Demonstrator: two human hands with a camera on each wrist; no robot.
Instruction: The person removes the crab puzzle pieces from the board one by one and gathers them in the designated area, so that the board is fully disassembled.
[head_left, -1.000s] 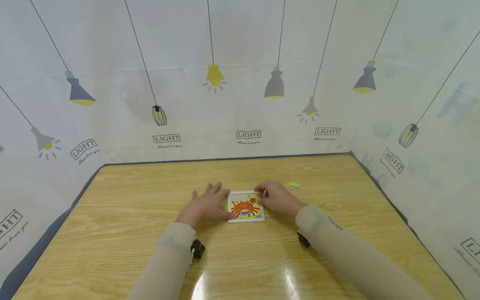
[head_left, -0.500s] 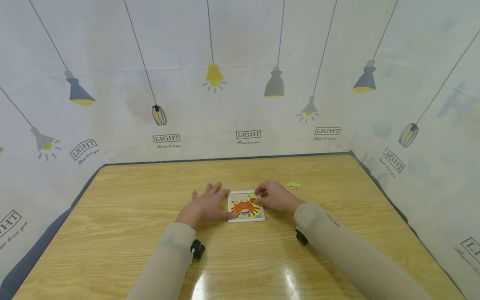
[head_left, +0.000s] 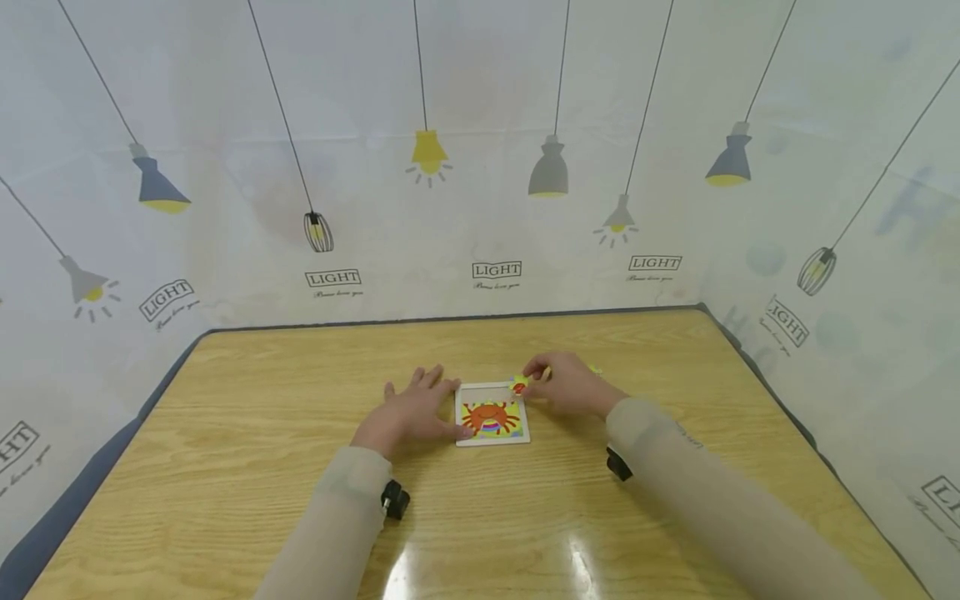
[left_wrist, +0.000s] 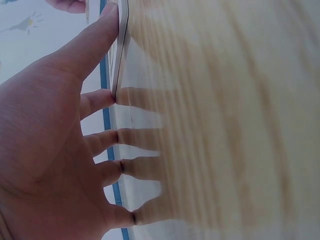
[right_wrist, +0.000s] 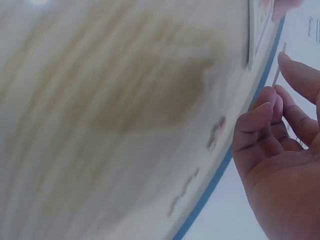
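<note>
The left hand (head_left: 411, 410), fingers spread flat, touches the crab puzzle board (head_left: 491, 414); beyond the board, the right hand (head_left: 567, 384) pinches a puzzle piece (head_left: 518, 384). The backdrop (head_left: 480, 167) reads "LIGHT".

Orange crab puzzle board (head_left: 492, 414)

Bright, even light; glare on the table (head_left: 480, 567) near edge; both wrist views blurred.

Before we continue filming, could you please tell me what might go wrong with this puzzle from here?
1. The right hand pinches the small piece only at its fingertips, above the board; it might slip.
2. The left hand merely rests flat against the board's edge, so the board may slide.
3. Another piece is mostly hidden behind the right hand and could get knocked.
</note>
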